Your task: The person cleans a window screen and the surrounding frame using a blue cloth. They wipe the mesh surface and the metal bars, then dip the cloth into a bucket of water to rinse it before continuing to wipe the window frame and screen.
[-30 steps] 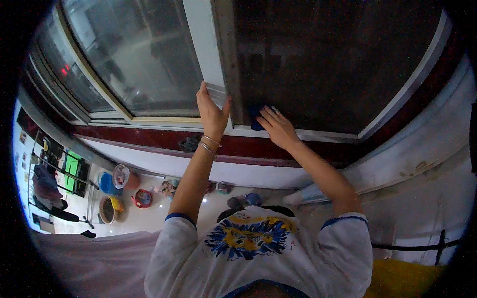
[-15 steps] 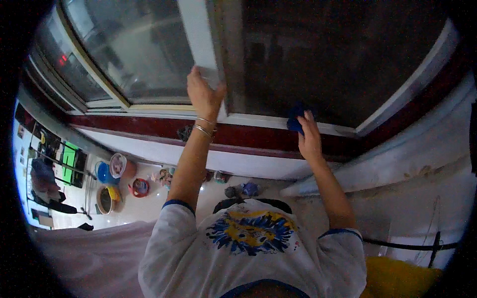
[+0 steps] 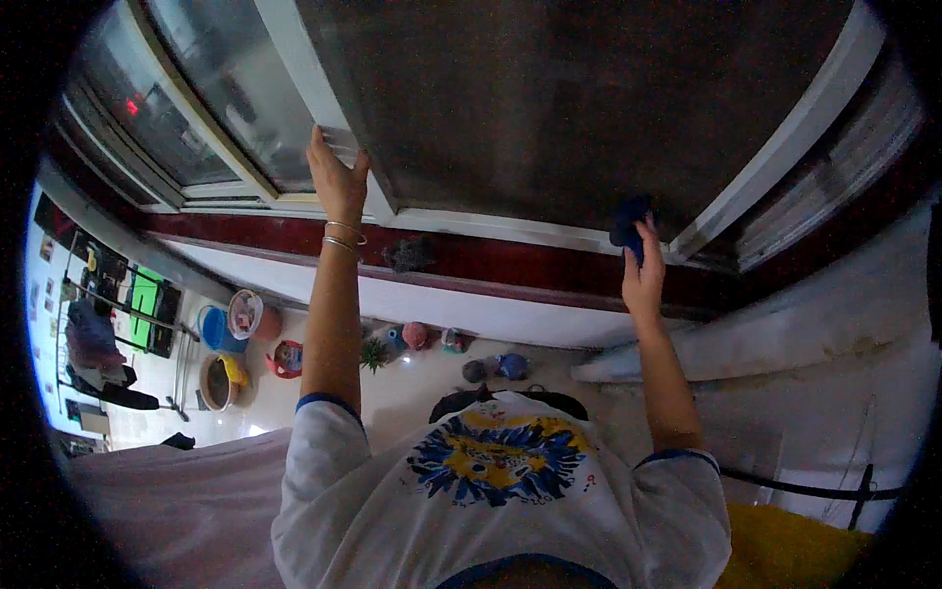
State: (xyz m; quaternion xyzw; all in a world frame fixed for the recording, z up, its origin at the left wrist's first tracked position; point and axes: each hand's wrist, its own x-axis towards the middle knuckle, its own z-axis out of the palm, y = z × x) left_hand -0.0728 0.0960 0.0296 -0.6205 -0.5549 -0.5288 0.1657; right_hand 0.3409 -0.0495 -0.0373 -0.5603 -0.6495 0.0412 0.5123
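With the hands well apart, clamping the left hand, upper left of centre, on a white window upright, and gripping a dark blue cloth in the right hand, right of centre, at the lower right corner of a dark panel. Next, on the dark red sill across mid-frame, a dark grey clump; farthest, on the floor at frame left, a blue bucket beside a pink bucket.

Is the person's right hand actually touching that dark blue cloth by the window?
Touching. The head view shows the right hand with its fingers directly against the dark blue cloth, no gap between them.
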